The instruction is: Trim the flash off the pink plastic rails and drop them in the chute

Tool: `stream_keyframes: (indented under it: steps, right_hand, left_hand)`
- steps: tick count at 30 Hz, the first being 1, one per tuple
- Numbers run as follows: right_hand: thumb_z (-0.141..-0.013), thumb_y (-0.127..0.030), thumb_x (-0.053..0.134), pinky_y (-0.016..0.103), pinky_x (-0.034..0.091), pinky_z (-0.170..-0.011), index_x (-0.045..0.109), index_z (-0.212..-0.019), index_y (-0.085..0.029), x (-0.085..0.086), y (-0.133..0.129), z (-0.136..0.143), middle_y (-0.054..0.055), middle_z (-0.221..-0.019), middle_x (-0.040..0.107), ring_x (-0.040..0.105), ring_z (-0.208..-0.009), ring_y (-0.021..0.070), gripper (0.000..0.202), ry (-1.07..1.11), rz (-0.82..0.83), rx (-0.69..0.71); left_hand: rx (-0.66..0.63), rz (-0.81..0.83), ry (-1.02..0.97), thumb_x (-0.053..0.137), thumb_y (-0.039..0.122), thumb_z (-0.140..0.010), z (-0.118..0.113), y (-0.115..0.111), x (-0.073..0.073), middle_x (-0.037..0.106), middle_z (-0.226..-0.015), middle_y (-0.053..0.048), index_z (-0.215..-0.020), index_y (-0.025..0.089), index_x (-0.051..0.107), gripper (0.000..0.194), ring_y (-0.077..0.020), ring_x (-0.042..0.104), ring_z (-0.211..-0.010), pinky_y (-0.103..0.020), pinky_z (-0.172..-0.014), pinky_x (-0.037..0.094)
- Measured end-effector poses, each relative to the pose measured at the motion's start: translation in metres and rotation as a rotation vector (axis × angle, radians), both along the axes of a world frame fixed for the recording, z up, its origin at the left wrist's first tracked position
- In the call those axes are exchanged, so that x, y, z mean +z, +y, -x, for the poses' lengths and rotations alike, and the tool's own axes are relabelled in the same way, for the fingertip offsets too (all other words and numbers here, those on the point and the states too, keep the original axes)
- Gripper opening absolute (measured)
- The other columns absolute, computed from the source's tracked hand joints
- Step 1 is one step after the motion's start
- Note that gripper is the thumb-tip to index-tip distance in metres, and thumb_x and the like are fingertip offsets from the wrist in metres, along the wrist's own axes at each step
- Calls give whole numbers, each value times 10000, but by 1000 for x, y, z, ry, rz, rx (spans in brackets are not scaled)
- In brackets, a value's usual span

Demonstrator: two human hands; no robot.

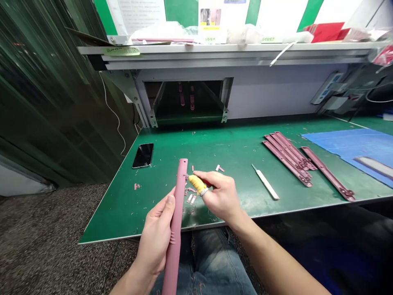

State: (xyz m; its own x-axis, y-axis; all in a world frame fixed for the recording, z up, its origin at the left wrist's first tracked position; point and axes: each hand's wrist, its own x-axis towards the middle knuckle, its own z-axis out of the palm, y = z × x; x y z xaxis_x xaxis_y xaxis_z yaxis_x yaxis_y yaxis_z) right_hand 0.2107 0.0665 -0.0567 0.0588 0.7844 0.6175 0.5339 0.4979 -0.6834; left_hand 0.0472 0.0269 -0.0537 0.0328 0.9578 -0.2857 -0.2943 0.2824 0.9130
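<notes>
My left hand (159, 227) is wrapped round a long pink plastic strip (175, 241), held tilted over the table's front edge with its holed end pointing away from me. My right hand (219, 194) is closed beside the strip's right edge, its thumb wearing a yellow finger cover (197, 184). From those fingers a small grey tip, like a blade (187, 176), touches the strip; the rest of it is hidden. Small pink offcuts (190, 199) lie on the table under the work. A white-handled craft knife (266, 184) rests to the right.
Several pink strips (287, 157) lie on the green table (227, 143), with a single one (328, 174) beside them. A phone (143, 155) is at left, a blue mat (353, 141) at right. Behind, a chute (188, 119) holds pink parts beneath a shelf (215, 51).
</notes>
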Motion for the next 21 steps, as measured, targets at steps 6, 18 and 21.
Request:
stream_keyframes:
  steps: [6, 18, 21]
  right_hand:
    - [-809, -177, 607, 302, 523, -768, 705, -1071, -212, 0, 4, -11, 51, -999, 726, 662, -850, 175, 281, 113, -15, 3]
    - [-846, -160, 553, 293, 507, -788, 666, -1112, -193, -5, -7, -5, 54, -1032, 700, 645, -884, 167, 291, 195, -19, -42]
    - [-915, -179, 444, 280, 492, -806, 624, -1147, -194, -4, -8, -10, 45, -1058, 684, 639, -898, 153, 294, 187, 54, 40]
  left_hand:
    - [-30, 124, -134, 680, 460, -768, -1, -7, 0, 421, -519, 73, -1163, 236, 634, 456, -46, 338, -385, -161, -341, 298]
    - [-83, 182, -317, 660, 419, -802, -3, -15, 5, 438, -623, 59, -1125, 216, 604, 386, -18, 308, -400, -141, -358, 327]
    - [-121, 71, -280, 719, 329, -760, 3, -14, 3, 523, -788, 30, -1208, 243, 551, 486, 4, 337, -437, -118, -373, 316]
